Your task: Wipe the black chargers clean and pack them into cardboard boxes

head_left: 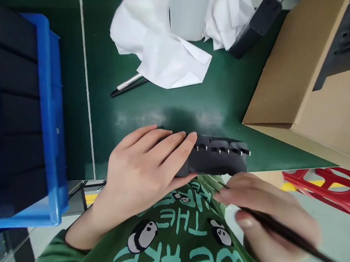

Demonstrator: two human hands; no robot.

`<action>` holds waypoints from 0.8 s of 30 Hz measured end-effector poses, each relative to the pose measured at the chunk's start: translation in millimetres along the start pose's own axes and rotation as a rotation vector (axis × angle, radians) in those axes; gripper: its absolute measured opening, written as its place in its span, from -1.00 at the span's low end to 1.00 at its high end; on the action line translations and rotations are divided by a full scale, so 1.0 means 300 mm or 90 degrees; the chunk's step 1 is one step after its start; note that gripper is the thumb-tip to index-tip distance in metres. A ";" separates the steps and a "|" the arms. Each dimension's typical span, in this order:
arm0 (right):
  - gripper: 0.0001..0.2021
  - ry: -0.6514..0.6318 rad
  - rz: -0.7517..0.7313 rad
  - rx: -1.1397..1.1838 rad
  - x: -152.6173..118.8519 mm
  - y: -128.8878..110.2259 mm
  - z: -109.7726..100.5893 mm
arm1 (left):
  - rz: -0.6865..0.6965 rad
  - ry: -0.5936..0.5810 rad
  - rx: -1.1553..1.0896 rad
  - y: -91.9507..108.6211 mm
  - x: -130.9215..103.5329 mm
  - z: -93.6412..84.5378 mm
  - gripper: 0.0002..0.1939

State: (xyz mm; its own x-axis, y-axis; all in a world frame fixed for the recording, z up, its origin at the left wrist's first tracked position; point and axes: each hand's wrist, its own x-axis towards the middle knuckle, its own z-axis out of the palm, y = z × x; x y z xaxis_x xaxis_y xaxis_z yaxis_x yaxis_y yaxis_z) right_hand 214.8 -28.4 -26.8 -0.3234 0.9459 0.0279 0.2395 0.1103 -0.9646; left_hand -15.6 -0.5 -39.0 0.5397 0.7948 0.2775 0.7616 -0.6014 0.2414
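Observation:
My left hand (148,161) is wrapped over a row of black power adapters (218,160), its fingers across the top and its thumb along the near side. Metal prongs stick out along the far upper edge of the row, which is close to the table's front edge. To the right of the row, my right hand (270,223) pinches a thin black stick-like tool (291,233). The tool's fine tip is near the adapters' near right corner, apparently just short of them. Its back end runs out of view at the lower right and is blurred, so its exact kind is unclear.
A blue bin (48,97) with black blocks stands at left. A white cloth (165,53) partly covers two pen-like tools (130,84). Behind are a grey cylinder (188,15), crumpled white cloth (228,18) and another black adapter (259,24). A cardboard box (295,67) and red stool (331,183) are right.

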 end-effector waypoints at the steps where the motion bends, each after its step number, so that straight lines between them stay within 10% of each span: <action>1: -0.78 -0.034 -0.023 -0.039 0.010 -0.012 0.013 | -0.002 -0.002 -0.001 0.001 -0.001 0.001 -0.53; 10: -0.71 -0.172 0.009 -0.101 0.086 -0.025 0.036 | -0.010 -0.013 -0.009 -0.003 -0.008 0.004 -0.56; 24: -0.78 -0.098 0.074 -0.082 0.049 -0.020 0.040 | -0.012 -0.013 -0.012 -0.003 -0.004 0.002 -0.56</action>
State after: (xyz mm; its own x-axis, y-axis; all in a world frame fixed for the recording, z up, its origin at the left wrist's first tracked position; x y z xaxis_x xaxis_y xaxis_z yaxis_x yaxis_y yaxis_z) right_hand 197.7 -18.9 -23.7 -0.4201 0.8980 -0.1305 0.3951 0.0515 -0.9172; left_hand -16.8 -0.8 -40.2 0.5330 0.8069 0.2545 0.7643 -0.5882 0.2643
